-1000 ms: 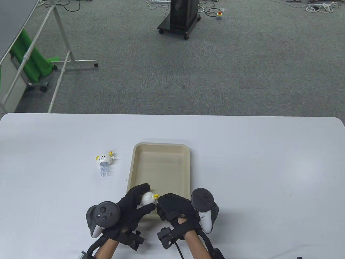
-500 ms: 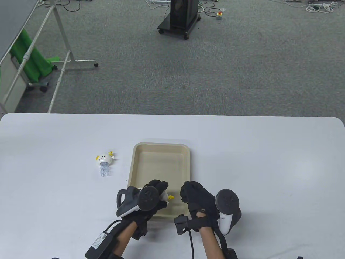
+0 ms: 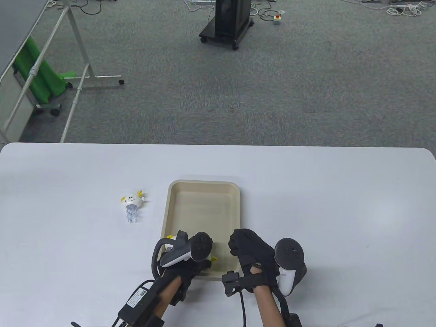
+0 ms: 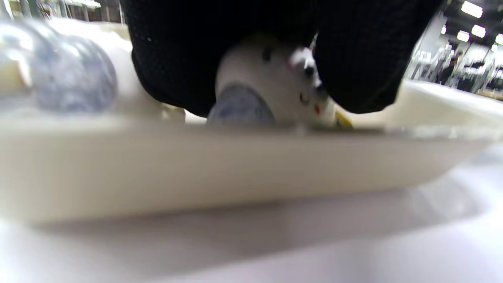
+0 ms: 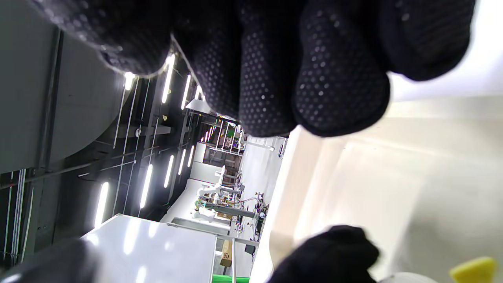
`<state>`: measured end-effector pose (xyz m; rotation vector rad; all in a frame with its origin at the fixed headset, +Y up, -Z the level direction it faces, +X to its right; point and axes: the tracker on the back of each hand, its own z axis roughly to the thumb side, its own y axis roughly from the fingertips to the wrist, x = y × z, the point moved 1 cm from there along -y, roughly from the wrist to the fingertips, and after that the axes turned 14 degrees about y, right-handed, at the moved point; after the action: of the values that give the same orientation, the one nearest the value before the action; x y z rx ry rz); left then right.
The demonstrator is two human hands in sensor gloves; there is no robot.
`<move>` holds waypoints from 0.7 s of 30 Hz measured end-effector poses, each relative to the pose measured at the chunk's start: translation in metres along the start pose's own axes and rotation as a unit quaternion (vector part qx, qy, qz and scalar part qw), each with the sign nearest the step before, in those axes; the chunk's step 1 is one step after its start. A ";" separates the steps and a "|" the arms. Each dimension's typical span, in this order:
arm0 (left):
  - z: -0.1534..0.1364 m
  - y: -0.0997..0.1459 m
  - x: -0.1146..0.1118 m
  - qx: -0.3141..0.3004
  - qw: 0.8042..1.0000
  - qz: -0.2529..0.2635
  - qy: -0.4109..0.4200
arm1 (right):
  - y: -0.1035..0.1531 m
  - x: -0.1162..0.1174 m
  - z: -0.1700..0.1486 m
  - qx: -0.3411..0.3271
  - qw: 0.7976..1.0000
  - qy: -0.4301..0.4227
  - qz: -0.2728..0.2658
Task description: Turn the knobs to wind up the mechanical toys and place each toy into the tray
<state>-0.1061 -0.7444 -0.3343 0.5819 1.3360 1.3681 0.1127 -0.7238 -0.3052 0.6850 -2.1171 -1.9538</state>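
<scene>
Lowered into the tray [image 3: 204, 190], left hand [image 3: 185, 269] grips the half-hidden toy [image 4: 275, 90]; right hand [image 3: 252, 252] loosely curled.

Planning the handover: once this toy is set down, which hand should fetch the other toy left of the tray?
Left, probably. The other toy lies on the table left of the tray, on the left hand's side. The right hand would have to cross the tray.

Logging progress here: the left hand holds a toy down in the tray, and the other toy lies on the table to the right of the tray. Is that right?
Not quite. The other toy lies on the table to the left of the tray, as the table view shows. The rest holds: the left hand holds a toy down in the tray.
</scene>
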 end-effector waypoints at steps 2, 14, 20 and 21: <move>-0.006 0.008 0.022 -0.010 0.998 0.060 0.028 | 0.000 0.000 0.000 0.000 1.000 -0.001 0.000; -0.123 0.018 0.090 0.146 0.964 0.198 0.102 | 0.000 0.003 0.001 -0.005 1.000 0.009 0.004; -0.179 0.017 0.090 0.237 0.943 0.207 0.108 | 0.000 0.006 0.001 -0.006 1.000 0.013 0.008; -0.187 0.015 0.089 0.251 0.940 0.204 0.111 | 0.000 0.006 0.001 -0.007 1.000 0.013 0.010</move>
<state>-0.3044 -0.7324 -0.3961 1.1250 1.8434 1.4504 0.1067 -0.7258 -0.3065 0.6821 -2.0849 -1.9364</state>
